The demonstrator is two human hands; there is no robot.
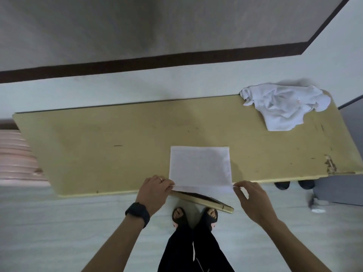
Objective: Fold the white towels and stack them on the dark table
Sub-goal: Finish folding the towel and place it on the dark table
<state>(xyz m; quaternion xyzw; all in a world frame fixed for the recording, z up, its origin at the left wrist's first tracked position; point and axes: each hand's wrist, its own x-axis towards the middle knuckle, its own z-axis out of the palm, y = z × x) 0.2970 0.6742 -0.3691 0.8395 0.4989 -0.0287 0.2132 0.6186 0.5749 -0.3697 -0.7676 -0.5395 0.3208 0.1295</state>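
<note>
— So what are your hands up to?

— Both pinching. My left hand (155, 190) has the near left corner of the towel (199, 166) between thumb and fingers, and my right hand (253, 201) has the near right corner the same way. That near edge is stretched between them, right at the front edge of the table (98, 154).

— And the rest of it?

— Lies flat, a neat rectangle, about mid-table on my side. Way off at the far right corner sits a crumpled white heap (284, 107), well apart from the flat one. Watch (138, 213) on my left wrist, ring (160, 179) on that hand. Below the front edge a strip (204, 203) of trim hangs loose, and my sandals (179, 216) are on the floor beneath it.
</note>
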